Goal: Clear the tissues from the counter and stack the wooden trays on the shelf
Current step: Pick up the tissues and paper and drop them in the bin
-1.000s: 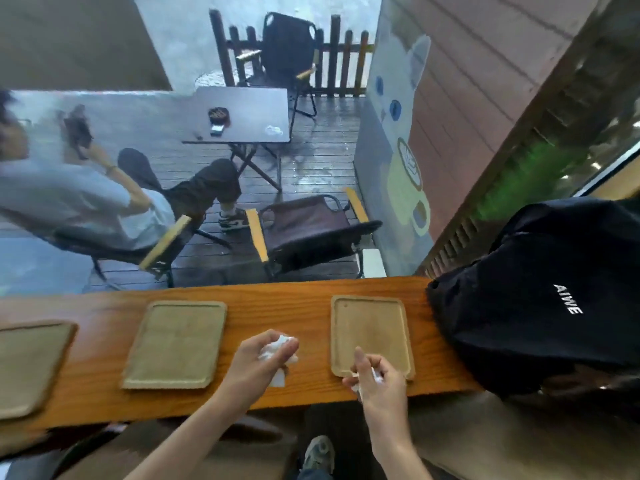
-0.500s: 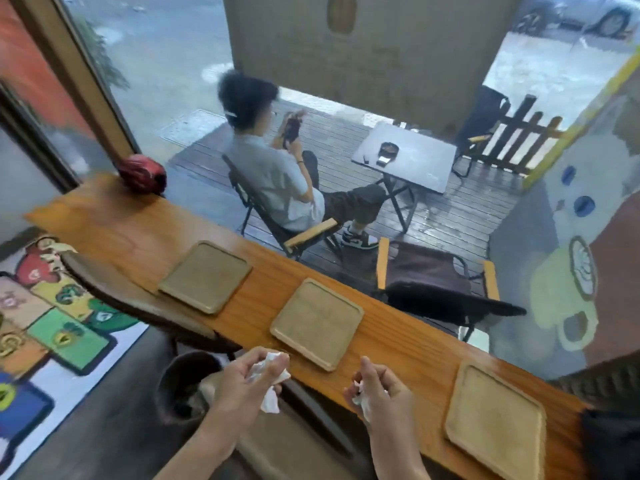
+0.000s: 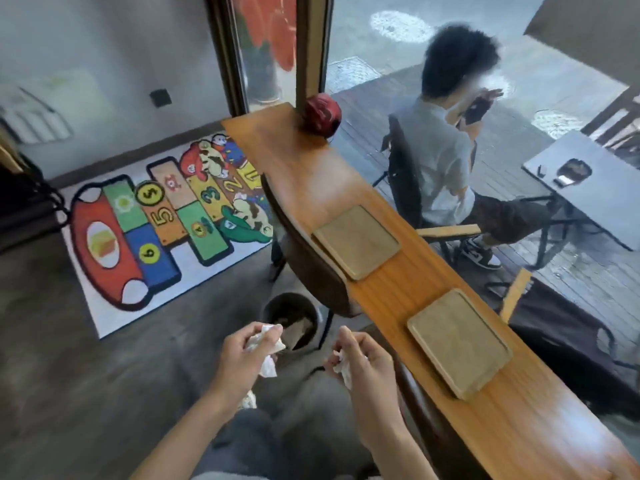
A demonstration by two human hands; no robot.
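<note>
My left hand (image 3: 242,358) is closed around a crumpled white tissue (image 3: 265,344), held just short of a dark round bin (image 3: 291,322) on the floor. My right hand (image 3: 363,365) grips a second crumpled tissue (image 3: 343,363) beside it, left of the counter edge. Two flat wooden trays lie on the long wooden counter (image 3: 311,174): a nearer tray (image 3: 459,342) and a farther tray (image 3: 356,240). No shelf is in view.
A dark wooden chair back (image 3: 311,268) leans against the counter beside the bin. A red round object (image 3: 322,114) sits at the counter's far end. A colourful numbered rug (image 3: 162,223) covers the floor at left. Behind the window a person sits on the deck.
The view has swung left from the counter toward the floor and the bin. Both hands have left the counter with their tissues and now hover near the bin.
</note>
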